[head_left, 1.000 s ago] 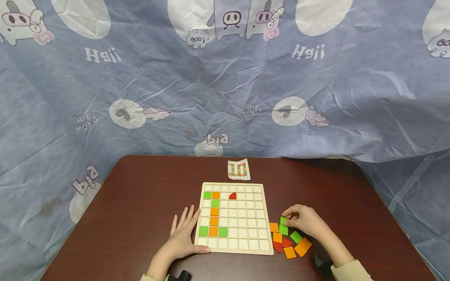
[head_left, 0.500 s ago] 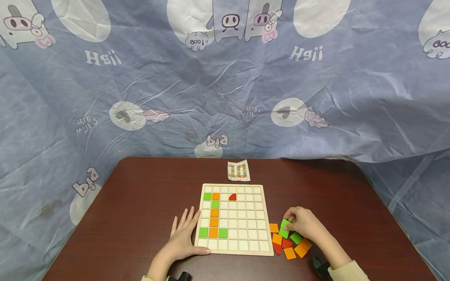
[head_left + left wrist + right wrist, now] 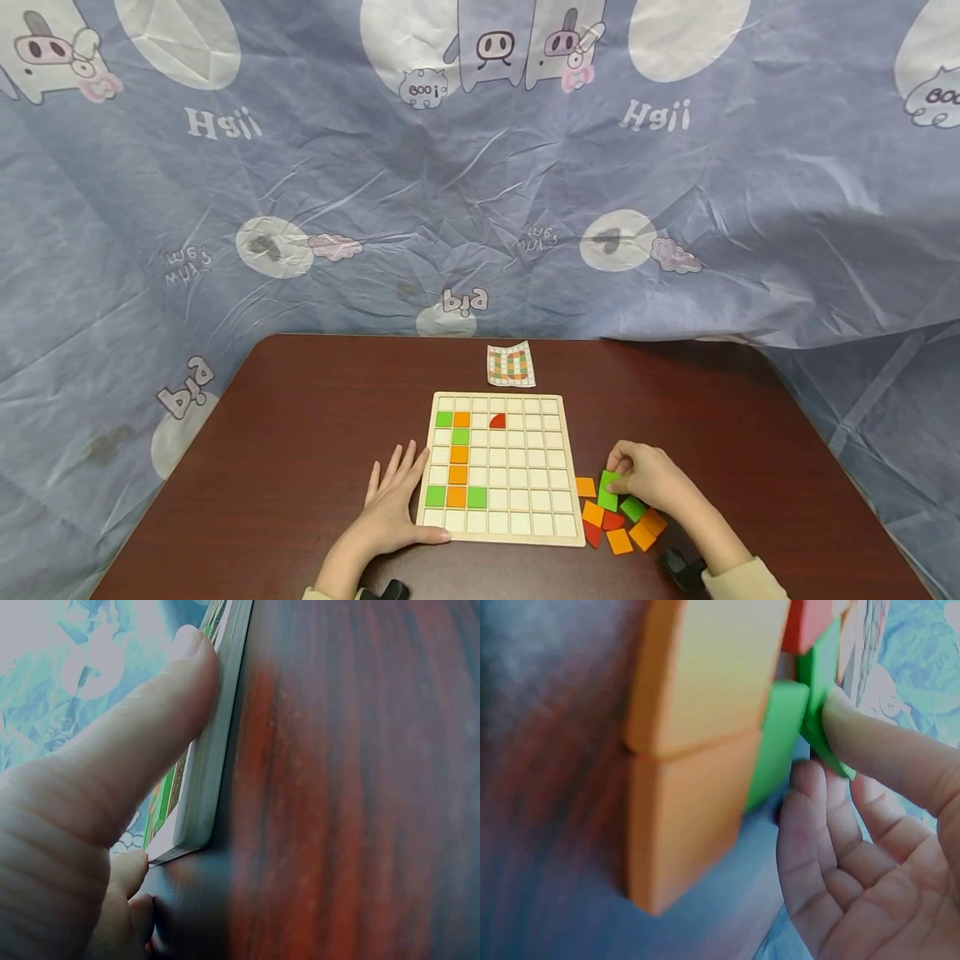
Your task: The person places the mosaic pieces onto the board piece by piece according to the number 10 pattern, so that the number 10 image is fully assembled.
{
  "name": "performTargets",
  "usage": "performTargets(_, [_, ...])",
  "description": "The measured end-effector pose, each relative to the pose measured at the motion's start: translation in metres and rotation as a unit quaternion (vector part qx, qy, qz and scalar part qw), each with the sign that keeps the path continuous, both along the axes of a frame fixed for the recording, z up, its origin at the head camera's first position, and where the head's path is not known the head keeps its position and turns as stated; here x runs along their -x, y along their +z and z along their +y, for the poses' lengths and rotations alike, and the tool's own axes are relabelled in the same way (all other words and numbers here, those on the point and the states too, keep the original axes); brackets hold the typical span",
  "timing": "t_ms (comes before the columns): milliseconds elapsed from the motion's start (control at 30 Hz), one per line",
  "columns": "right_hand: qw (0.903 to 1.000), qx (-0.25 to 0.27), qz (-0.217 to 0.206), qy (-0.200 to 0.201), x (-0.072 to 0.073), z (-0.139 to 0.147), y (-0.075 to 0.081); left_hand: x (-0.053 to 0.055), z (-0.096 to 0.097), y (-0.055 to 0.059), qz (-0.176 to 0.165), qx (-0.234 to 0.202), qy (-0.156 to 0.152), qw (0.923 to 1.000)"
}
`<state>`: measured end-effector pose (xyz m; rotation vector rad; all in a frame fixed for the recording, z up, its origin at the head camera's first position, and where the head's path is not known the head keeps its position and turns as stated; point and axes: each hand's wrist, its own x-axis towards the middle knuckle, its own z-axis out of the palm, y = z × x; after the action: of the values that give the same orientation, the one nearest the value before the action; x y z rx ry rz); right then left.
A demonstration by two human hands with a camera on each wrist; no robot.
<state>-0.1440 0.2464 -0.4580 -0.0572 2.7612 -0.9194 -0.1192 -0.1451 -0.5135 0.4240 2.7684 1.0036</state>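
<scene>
My left hand lies spread at the left side of a wooden grid board. Its thumb rests on the board's front edge and its fingertips reach the left edge. To the right of the board, my right hand pinches green square tiles, thumb in front and fingers curled behind. In the right wrist view the thumb presses on a green tile, close to another green tile and orange tiles. Green and orange tiles and a red quarter-circle tile sit in the board's cells.
Loose orange tiles, a red piece and a green tile lie near the right hand. A printed pattern card lies behind the board on the dark wooden table. A patterned cloth hangs behind.
The right hand has shifted slightly right and nearer the body; the green tiles under its thumb have turned and come together in line. The left hand stays in place.
</scene>
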Motion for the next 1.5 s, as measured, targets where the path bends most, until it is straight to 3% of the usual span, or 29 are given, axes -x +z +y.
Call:
performTargets(267, [0.9984, 0.053, 0.007, -0.015, 0.008, 0.001, 0.009, 0.0, 0.001, -0.001, -0.001, -0.001, -0.004, 1.0])
performTargets(767, [0.9859, 0.155, 0.039, -0.048, 0.044, -0.06, 0.009, 0.001, 0.001, -0.001, 0.0, 0.006, -0.003, 1.0])
performTargets(1133, [0.988, 0.151, 0.025, -0.025, 0.059, -0.109, 0.003, 0.0, 0.0, -0.001, -0.001, 0.006, 0.0, 1.0])
performTargets(1500, [0.9932, 0.098, 0.062, 0.016, 0.065, -0.134, -0.003, 0.001, -0.001, -0.002, -0.001, 0.005, 0.003, 1.0])
